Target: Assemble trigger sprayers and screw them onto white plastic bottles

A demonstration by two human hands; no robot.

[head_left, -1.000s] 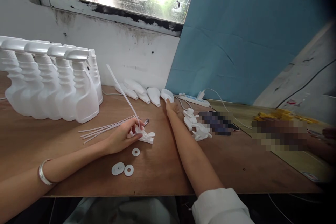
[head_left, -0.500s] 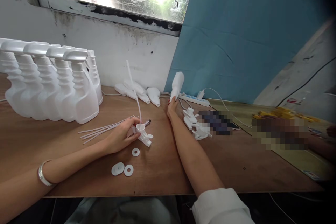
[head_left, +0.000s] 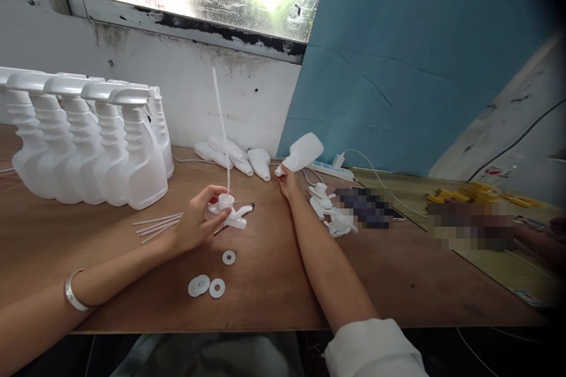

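Observation:
My left hand (head_left: 197,218) grips a white spray head (head_left: 226,203), its collar turned up and a thin white dip tube (head_left: 221,123) standing out of it. Held by the neck in my right hand (head_left: 289,181) is a white plastic bottle (head_left: 305,151), tilted with its mouth toward the left. Several loose dip tubes (head_left: 157,227) lie by my left wrist. Nearer the front edge are flat white washers (head_left: 217,288), and one washer (head_left: 229,257) lies apart from the others. More spray heads (head_left: 339,221) are piled right of my right forearm.
Assembled spray bottles (head_left: 141,159) stand in rows at the left. Several bottles (head_left: 230,154) lie by the wall. A power strip (head_left: 331,171) with cables is behind the spray heads. A dark pen-like tool (head_left: 245,212) lies behind the held spray head. Yellow items (head_left: 473,193) sit far right.
The spray head and its tube have risen and shifted slightly left in my left hand. My right hand has tipped the bottle, so its base swung right and its mouth points left.

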